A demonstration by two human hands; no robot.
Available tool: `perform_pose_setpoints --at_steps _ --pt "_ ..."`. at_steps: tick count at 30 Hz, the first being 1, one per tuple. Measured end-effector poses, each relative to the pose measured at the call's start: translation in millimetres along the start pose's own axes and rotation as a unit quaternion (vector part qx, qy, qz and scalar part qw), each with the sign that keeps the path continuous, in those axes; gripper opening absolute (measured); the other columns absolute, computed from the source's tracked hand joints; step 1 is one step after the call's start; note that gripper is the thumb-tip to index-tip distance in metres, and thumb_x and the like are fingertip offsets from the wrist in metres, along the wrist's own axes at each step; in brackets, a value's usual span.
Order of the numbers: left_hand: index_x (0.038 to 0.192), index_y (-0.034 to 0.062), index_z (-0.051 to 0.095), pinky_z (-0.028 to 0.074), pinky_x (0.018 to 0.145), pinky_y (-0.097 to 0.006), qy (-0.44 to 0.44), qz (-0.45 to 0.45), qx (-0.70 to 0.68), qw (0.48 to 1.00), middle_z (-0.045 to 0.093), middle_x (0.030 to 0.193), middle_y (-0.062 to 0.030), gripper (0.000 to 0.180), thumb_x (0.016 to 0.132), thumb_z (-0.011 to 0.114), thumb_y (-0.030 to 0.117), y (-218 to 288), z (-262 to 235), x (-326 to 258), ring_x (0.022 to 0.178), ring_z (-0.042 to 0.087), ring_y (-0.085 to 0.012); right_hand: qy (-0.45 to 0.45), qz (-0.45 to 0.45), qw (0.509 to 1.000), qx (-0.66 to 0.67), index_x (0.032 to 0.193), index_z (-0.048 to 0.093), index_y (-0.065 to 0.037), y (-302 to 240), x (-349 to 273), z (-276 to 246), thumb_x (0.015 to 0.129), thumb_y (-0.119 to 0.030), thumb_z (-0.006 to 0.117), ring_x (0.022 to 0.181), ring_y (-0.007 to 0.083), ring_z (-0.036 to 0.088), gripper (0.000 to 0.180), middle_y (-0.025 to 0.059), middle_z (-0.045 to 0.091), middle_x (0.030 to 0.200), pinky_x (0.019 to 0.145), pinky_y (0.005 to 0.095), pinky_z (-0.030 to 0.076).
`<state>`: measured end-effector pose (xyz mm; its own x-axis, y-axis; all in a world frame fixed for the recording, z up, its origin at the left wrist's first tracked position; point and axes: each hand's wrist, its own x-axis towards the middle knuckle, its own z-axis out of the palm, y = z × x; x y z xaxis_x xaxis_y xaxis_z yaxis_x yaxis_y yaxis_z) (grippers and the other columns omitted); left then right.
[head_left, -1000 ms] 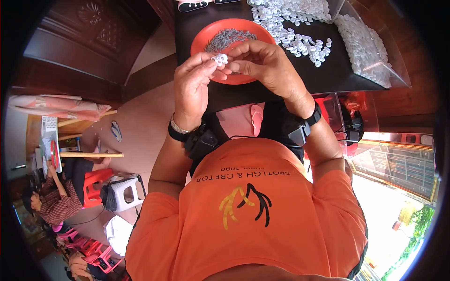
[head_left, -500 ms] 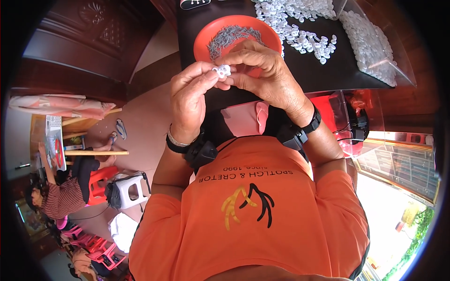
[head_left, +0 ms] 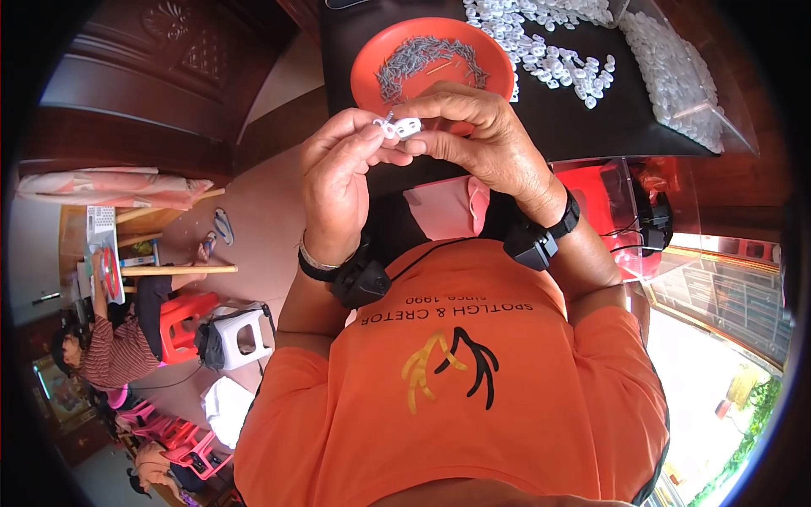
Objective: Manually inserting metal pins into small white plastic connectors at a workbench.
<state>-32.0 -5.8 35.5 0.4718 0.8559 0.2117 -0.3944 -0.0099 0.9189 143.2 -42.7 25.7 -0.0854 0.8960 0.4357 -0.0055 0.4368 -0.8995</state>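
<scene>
Close together above the table's near edge, my two hands meet over small white plastic pieces. My left hand [head_left: 334, 182] pinches one white piece [head_left: 387, 128] between thumb and fingers; a thin pin-like bit stands up from it. A second, oval white piece [head_left: 409, 128] with dark slots sits at the fingertips of my right hand [head_left: 486, 131], whose thumb and forefinger close on it. Whether the two pieces are joined I cannot tell. Just beyond my hands is an orange-red bowl [head_left: 501, 61] holding many small grey screw-like pieces [head_left: 397, 71].
On the black table [head_left: 583, 131], loose white plastic pieces [head_left: 562, 68] spread right of the bowl. A clear container [head_left: 676, 84] full of them lies at the right edge. Below is a red bin [head_left: 591, 190]. At the left, a person [head_left: 122, 351] sits by a red stool [head_left: 187, 328].
The white pieces have turned in my fingers, so the slotted oval face now shows. My right fingers have shifted slightly, and the view has moved a little.
</scene>
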Motion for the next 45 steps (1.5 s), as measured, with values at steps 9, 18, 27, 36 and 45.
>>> perform_pose_setpoints --at_steps 9,18,27,36,45 --pt "0.089 -0.0072 0.057 0.053 0.070 -0.031 -0.032 -0.016 0.093 0.995 0.062 0.084 -0.0134 0.022 0.090 0.045 0.011 -3 -6 2 0.074 0.064 -0.0201 -0.046 0.000 0.997 -0.066 0.102 0.067 -0.004 2 1 -4 0.080 -0.007 0.070 0.082 0.0136 0.063 0.023 0.0045 0.067 0.089 0.073 0.0262 0.052" --pt "0.092 -0.0062 0.057 0.053 0.071 -0.031 -0.015 0.016 0.035 0.999 0.063 0.086 -0.0140 0.021 0.092 0.046 0.013 -6 -1 0 0.075 0.064 -0.0207 0.051 -0.002 0.995 -0.090 0.084 0.067 -0.003 -10 1 1 0.077 -0.006 0.072 0.070 0.0101 0.063 0.009 0.0041 0.065 0.077 0.061 0.0231 0.050" --pt "0.092 -0.0030 0.055 0.054 0.074 -0.033 -0.012 0.006 -0.074 0.997 0.061 0.088 -0.0120 0.018 0.092 0.045 0.012 -14 -1 4 0.082 0.063 -0.0197 0.112 -0.157 0.943 -0.273 0.078 0.066 -0.006 -2 1 2 0.067 -0.002 0.072 0.070 0.0215 0.063 0.013 0.0048 0.062 0.075 0.060 0.0302 0.052" --pt "0.085 0.0039 0.052 0.045 0.088 -0.035 0.031 -0.079 -0.331 0.940 0.060 0.103 -0.0174 0.017 0.094 0.044 0.016 -28 7 12 0.102 0.055 -0.0230 0.060 -0.264 0.818 -0.507 0.082 0.068 -0.010 3 -3 10 0.063 -0.007 0.070 0.079 0.0205 0.057 0.020 -0.0002 0.060 0.087 0.066 0.0306 0.050" --pt "0.094 0.0003 0.057 0.032 0.105 -0.051 0.002 -0.134 -0.431 0.892 0.053 0.119 -0.0281 0.023 0.095 0.044 0.019 -26 9 14 0.124 0.042 -0.0400 0.126 -0.144 0.911 -0.365 0.086 0.069 -0.009 0 -12 -17 0.066 -0.003 0.074 0.084 0.0233 0.060 0.021 0.0049 0.063 0.090 0.072 0.0317 0.050"
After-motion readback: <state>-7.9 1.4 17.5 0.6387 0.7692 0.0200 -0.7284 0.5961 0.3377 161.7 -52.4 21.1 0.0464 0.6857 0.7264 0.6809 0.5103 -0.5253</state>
